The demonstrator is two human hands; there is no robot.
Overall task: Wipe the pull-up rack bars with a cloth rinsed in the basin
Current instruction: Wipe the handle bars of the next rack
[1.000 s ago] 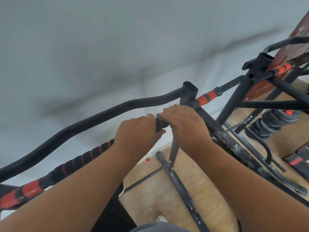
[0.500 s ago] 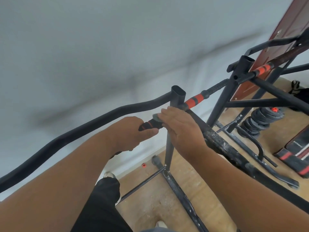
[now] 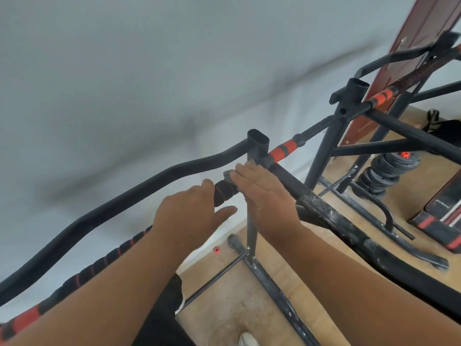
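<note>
Head view looks down on the padded bar (image 3: 224,189) of the pull-up rack (image 3: 258,143), black foam with red bands, running long from the lower left up toward the right, where it meets the upright post (image 3: 251,221). A small grey cloth (image 3: 227,175) sits on the bar's end near that post. The right hand (image 3: 264,193) lies flat on the cloth with fingers straight and close together, pressing it against the bar. The left hand (image 3: 185,216) is just beside it, fingers curled loosely over the bar and thumb sticking out under it; I cannot tell if it grips tight. Both forearms reach up from the bottom of the picture. A second curved black bar (image 3: 124,198) runs behind. Farther right, weight plates (image 3: 384,171) are stacked on the wooden floor (image 3: 237,308). A black and red case (image 3: 444,216) lies near them; its small writing is too blurry to read.
</note>
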